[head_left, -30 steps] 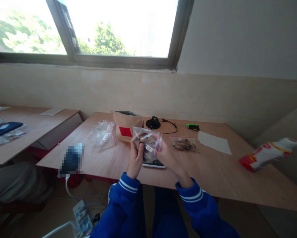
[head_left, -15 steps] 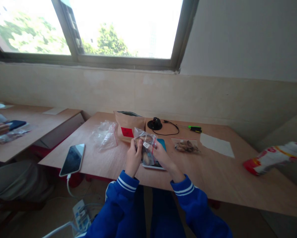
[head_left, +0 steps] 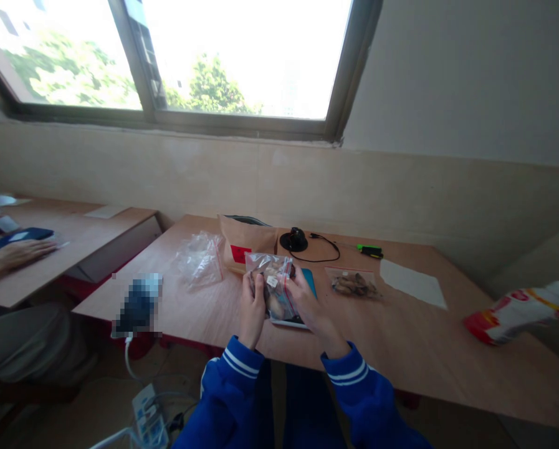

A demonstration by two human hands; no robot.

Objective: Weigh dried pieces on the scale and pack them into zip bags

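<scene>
Between my two hands is a clear zip bag (head_left: 273,293) of brown dried pieces that look like mushrooms, with a small white label on it. My left hand (head_left: 253,305) grips the bag's left side, thumb on the front. On the right side, my right hand (head_left: 305,302) has its fingers closed on the bag near the red zip strip. Under the bag lies a flat blue-topped device (head_left: 310,282) with a white edge, perhaps a small scale, mostly covered. Just behind stands an open brown paper pouch (head_left: 235,234) with a red label.
Clear empty bags (head_left: 197,259) lie left of the pouch. A second filled zip bag (head_left: 354,284), a white paper (head_left: 412,282), a green-and-black screwdriver (head_left: 370,251), a black round-based device (head_left: 294,239) and a tilted bottle (head_left: 517,312) are on the table. A co-worker's hand (head_left: 24,252) rests at the left table.
The bag between my hands has turned flatter and wider toward me, and my hands have shifted slightly. At the left table the co-worker's hand has moved right and flattened out.
</scene>
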